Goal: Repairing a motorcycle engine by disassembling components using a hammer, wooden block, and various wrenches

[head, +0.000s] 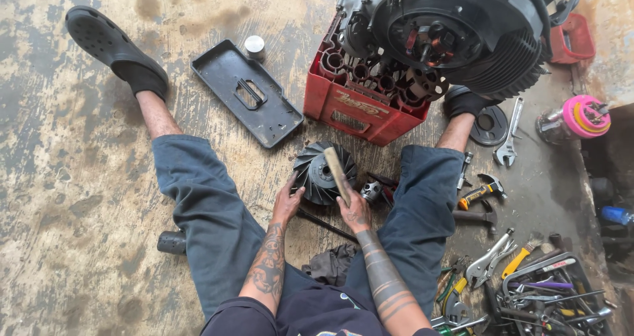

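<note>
Seated on stained concrete floor [59, 177], legs spread. Upper left: black rubber clog [109, 42]; next, flat black plastic cover [246, 92] beside small metal cylinder [254, 45]. Centre: left hand [288, 201] open, fingers spread against ribbed black fan wheel [323, 172] lying on the floor between the knees; right hand [354, 210] clamped on wooden handle [337, 174], held over the wheel's hub. Apparently mid-tapping; a steadied wheel and a square blow look needed next. Above: red plastic crate [356, 108] under finned grey engine [462, 26]. Right: steel wrench [508, 138], hammer [481, 192], pliers [489, 260].
</note>
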